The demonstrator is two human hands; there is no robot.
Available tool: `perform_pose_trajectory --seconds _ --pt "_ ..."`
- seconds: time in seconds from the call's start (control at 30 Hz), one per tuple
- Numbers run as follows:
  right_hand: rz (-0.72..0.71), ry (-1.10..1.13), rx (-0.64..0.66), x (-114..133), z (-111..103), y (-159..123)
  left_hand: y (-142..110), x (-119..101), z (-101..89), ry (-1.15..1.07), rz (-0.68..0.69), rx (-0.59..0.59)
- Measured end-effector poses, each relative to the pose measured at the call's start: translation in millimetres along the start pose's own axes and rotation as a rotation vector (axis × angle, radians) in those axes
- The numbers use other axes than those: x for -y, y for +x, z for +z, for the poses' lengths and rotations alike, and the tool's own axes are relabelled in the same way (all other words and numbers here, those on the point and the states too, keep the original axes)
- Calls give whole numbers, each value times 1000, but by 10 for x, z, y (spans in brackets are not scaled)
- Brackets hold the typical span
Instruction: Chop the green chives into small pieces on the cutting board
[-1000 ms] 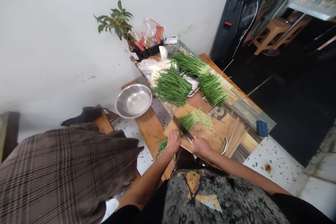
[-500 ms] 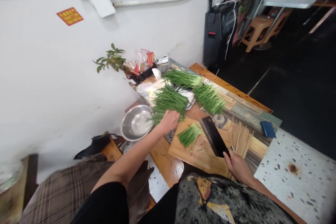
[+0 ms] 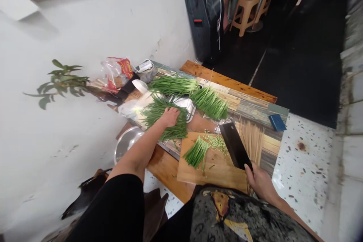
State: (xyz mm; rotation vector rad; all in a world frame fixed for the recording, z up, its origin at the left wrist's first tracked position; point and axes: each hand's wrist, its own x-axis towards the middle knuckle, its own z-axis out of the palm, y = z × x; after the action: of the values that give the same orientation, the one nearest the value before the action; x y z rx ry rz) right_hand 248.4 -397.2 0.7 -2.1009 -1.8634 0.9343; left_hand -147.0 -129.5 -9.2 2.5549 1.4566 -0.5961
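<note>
My left hand (image 3: 171, 117) lies on a heap of long green chives (image 3: 153, 115), its fingers curled into the stalks. In my right hand (image 3: 259, 179) is the handle of a dark cleaver (image 3: 235, 145), whose blade hangs over the right part of a wooden cutting board (image 3: 221, 168). On the board sit a short cut bunch of chives (image 3: 196, 152) and a scatter of finely chopped pieces (image 3: 217, 143). Two more bundles of chives, one at the back (image 3: 174, 85) and one on the right (image 3: 210, 103), rest on the table.
A metal bowl (image 3: 121, 144) stands left of the table, partly behind my left arm. Thin wooden skewers (image 3: 252, 140) lie right of the board, near a small blue box (image 3: 277, 122). Plastic bags (image 3: 133, 109) and a plant (image 3: 62, 81) are at the far left.
My left hand has moved from the near edge of the chive heap onto its top. The cleaver has shifted slightly, uncovering chopped pieces. The view has turned right and downward.
</note>
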Motion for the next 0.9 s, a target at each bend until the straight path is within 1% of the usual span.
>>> perform_pose_trajectory --seconds 0.07,0.1,0.13,0.2,0.23,0.27,0.3,0.33,0.37,0.43,0.5,0.57,0.63,0.7,0.8,0.83,0.9 --pt "-9 -8 19 -12 -63 -45 -72 -92 -117 -3 -27 5" --pt "-13 -12 22 -26 -92 -71 -134 -194 -166 -7 -44 -12" --pt "-17 -17 19 -45 -119 -97 -214 -342 -192 -19 -65 -39" --pt "-28 -31 -11 -101 -165 -153 -410 -765 -148 -79 -118 -90" --pt "-38 -39 -30 -135 -185 -182 -516 -1020 -72 -132 -158 -80" --pt "-52 -47 -49 -171 -204 -212 -618 -1282 34 -196 -202 -36" --pt "-69 -54 -65 -209 -225 -243 -709 -1535 161 -256 -237 56" --pt "-88 -60 -79 -245 -245 -276 -786 -1761 298 -304 -285 121" --pt "-105 -66 -93 -280 -266 -309 -846 -1948 432 -314 -309 130" --pt "-130 -74 -114 -344 -303 -377 -912 -2191 660 -318 -369 101" --pt "-139 -78 -113 -402 -322 -440 -929 -2283 810 -352 -433 46" --pt "-137 -75 -99 -457 -318 -492 -932 -2297 893 -411 -481 17" --pt "-136 -65 -90 -511 -301 -532 -952 -2298 928 -474 -504 -9" --pt "-139 -50 -90 -557 -291 -560 -994 -2306 920 -526 -512 -56" --pt "-138 -14 -112 -604 -317 -583 -1051 -2280 790 -573 -513 -141" --pt "-132 1 -128 -614 -335 -587 -1053 -2246 708 -576 -504 -175" --pt "-104 28 -166 -630 -375 -593 -1012 -2139 484 -589 -476 -270"
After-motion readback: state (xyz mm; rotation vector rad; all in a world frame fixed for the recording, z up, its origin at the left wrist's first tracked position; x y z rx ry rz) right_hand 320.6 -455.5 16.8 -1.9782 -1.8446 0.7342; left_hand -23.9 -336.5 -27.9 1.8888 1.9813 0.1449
